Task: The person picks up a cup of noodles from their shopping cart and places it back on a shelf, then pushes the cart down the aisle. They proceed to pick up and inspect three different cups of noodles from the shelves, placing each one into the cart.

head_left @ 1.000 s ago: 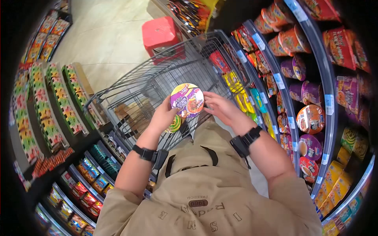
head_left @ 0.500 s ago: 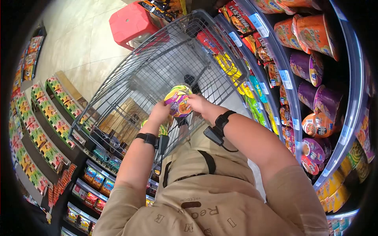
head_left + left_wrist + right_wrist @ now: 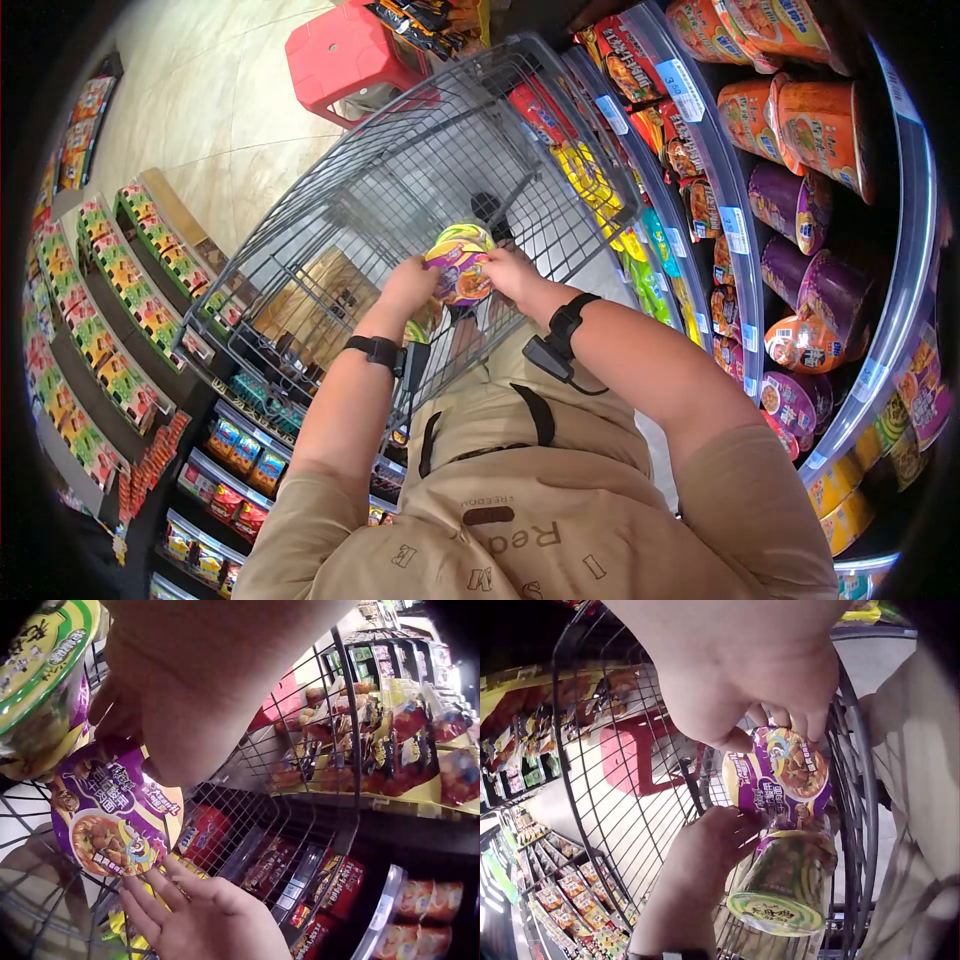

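Note:
Both hands hold a purple-and-yellow instant noodle cup (image 3: 463, 280) low over the shopping cart. Its lid, printed with a bowl of noodles, faces up in the right wrist view. My left hand (image 3: 408, 287) grips one side of the rim, thumb on the lid edge. On the opposite side my right hand (image 3: 510, 272) pinches the rim; in the left wrist view its fingers lie along the lid edge. A green noodle cup (image 3: 780, 892) sits beside the purple one, close to my left hand. The lower part of the held cup is hidden.
The wire shopping cart (image 3: 300, 215) surrounds the hands, with a brown carton (image 3: 318, 300) at its left. A red stool (image 3: 345, 60) stands beyond it. Shelves with orange noodle cups (image 3: 820, 130) rise on the right; snack shelves (image 3: 240, 450) line the left.
Both hands have lowered the purple noodle cup into the cart. The right hand, loosely beside the cup a second ago, now pinches its rim. Over the last half second little has moved.

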Demonstrator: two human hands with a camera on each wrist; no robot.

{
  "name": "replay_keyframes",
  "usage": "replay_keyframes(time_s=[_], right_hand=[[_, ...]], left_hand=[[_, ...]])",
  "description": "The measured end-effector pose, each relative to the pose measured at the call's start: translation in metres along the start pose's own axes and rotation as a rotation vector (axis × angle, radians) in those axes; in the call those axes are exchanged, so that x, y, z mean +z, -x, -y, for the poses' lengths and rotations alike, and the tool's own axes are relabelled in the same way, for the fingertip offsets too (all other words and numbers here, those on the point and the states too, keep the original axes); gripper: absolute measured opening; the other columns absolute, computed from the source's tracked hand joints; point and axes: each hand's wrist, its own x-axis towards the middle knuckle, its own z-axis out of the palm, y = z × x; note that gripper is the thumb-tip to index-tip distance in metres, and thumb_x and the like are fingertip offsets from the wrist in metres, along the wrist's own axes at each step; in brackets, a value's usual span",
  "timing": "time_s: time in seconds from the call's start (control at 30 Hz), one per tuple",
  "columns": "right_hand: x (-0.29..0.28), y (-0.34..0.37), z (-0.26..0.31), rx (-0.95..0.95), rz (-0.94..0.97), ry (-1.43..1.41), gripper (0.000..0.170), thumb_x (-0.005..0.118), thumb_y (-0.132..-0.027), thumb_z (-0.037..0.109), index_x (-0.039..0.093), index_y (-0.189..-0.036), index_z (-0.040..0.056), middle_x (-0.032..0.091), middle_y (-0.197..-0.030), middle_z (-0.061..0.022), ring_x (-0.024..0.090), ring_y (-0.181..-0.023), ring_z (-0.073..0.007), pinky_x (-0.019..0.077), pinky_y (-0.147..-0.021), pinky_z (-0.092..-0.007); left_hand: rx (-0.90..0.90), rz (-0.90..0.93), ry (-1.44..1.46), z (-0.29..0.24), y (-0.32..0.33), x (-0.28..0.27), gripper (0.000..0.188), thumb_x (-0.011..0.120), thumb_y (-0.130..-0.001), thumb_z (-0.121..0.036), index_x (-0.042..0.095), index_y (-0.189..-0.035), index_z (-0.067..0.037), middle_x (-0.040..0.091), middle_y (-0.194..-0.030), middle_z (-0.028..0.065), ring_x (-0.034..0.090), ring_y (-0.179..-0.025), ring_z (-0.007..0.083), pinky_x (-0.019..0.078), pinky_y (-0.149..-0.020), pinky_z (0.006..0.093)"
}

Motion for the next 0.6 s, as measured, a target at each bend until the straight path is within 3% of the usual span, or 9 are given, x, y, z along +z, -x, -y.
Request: replay_keyframes(time_s=[0.07, 0.17, 0.33, 0.4, 0.43, 0.5, 0.53, 0.6], right_hand=[[0.004, 0.007, 0.002, -0.087, -0.146, 0.122, 0.051, 0.062, -0.092, 0.021, 0.058, -0.138, -0.0013, 0.065, -0.114, -0.0121, 0.063, -0.101, -0.0206, 0.0511, -0.085, -0.0374], [0.000, -0.007, -0.006, -0.056, -0.060, 0.042, 0.046, 0.062, -0.093, 0.021, 0.060, -0.133, -0.0011, 0.064, -0.113, -0.0126, 0.064, -0.098, -0.0219, 0.0520, -0.082, -0.0379], [-0.001, -0.004, -0.008, -0.078, -0.123, -0.055, 0.044, 0.060, -0.094, 0.020, 0.058, -0.134, 0.0010, 0.065, -0.111, -0.0124, 0.065, -0.096, -0.0230, 0.0531, -0.078, -0.0394], [-0.004, 0.003, -0.006, -0.105, -0.136, -0.086, 0.046, 0.060, -0.095, 0.020, 0.056, -0.137, 0.0024, 0.065, -0.111, -0.0118, 0.065, -0.097, -0.0233, 0.0532, -0.078, -0.0392], [-0.006, 0.006, -0.003, -0.040, -0.117, -0.128, 0.047, 0.061, -0.094, 0.020, 0.056, -0.137, 0.0011, 0.064, -0.113, -0.0119, 0.063, -0.102, -0.0226, 0.0519, -0.086, -0.0381], [-0.009, 0.011, -0.004, -0.189, -0.095, -0.162, 0.052, 0.060, -0.095, 0.021, 0.051, -0.141, -0.0005, 0.065, -0.124, -0.0147, 0.062, -0.117, -0.0243, 0.0492, -0.098, -0.0395], [-0.009, 0.025, 0.004, -0.209, -0.092, -0.149, 0.052, 0.060, -0.095, 0.021, 0.051, -0.141, -0.0005, 0.065, -0.124, -0.0147, 0.062, -0.117, -0.0243, 0.0492, -0.098, -0.0395], [-0.009, 0.056, 0.016, -0.221, -0.003, -0.297, 0.057, 0.059, -0.096, 0.023, 0.044, -0.146, -0.0005, 0.061, -0.139, -0.0182, 0.057, -0.132, -0.0277, 0.0434, -0.110, -0.0421]], left_hand=[[0.031, -0.014, -0.034, -0.002, 0.003, -0.001, 0.042, 0.059, -0.093, -0.028, 0.069, -0.118, 0.004, 0.074, -0.110, 0.0265, 0.071, -0.107, 0.0405, 0.0539, -0.095, 0.0457], [0.123, -0.050, -0.115, -0.002, 0.007, -0.002, 0.041, 0.059, -0.093, -0.027, 0.067, -0.119, 0.004, 0.073, -0.109, 0.0272, 0.070, -0.107, 0.0416, 0.0541, -0.095, 0.0477], [0.211, -0.114, -0.251, -0.007, 0.028, -0.009, 0.041, 0.059, -0.091, -0.024, 0.065, -0.120, 0.004, 0.070, -0.116, 0.0302, 0.067, -0.110, 0.0453, 0.0531, -0.098, 0.0506], [0.263, -0.171, -0.189, -0.006, 0.043, -0.017, 0.054, 0.060, -0.094, -0.026, 0.058, -0.141, 0.000, 0.069, -0.124, 0.0293, 0.066, -0.117, 0.0438, 0.0514, -0.103, 0.0464], [0.266, -0.187, -0.185, -0.004, 0.053, -0.022, 0.054, 0.060, -0.094, -0.026, 0.058, -0.141, 0.000, 0.069, -0.124, 0.0293, 0.066, -0.117, 0.0438, 0.0514, -0.103, 0.0464], [0.329, -0.274, -0.071, 0.003, 0.076, -0.032, 0.056, 0.062, -0.093, -0.025, 0.056, -0.144, 0.000, 0.065, -0.132, 0.0292, 0.064, -0.123, 0.0416, 0.0502, -0.106, 0.0454], [0.396, -0.303, -0.016, 0.009, 0.089, -0.039, 0.052, 0.061, -0.094, -0.020, 0.058, -0.142, 0.000, 0.063, -0.137, 0.0279, 0.062, -0.127, 0.0393, 0.0493, -0.107, 0.0446], [0.473, -0.386, 0.009, 0.024, 0.119, -0.053, 0.049, 0.060, -0.095, -0.017, 0.058, -0.141, 0.001, 0.064, -0.137, 0.0265, 0.062, -0.127, 0.0390, 0.0495, -0.107, 0.0433]])
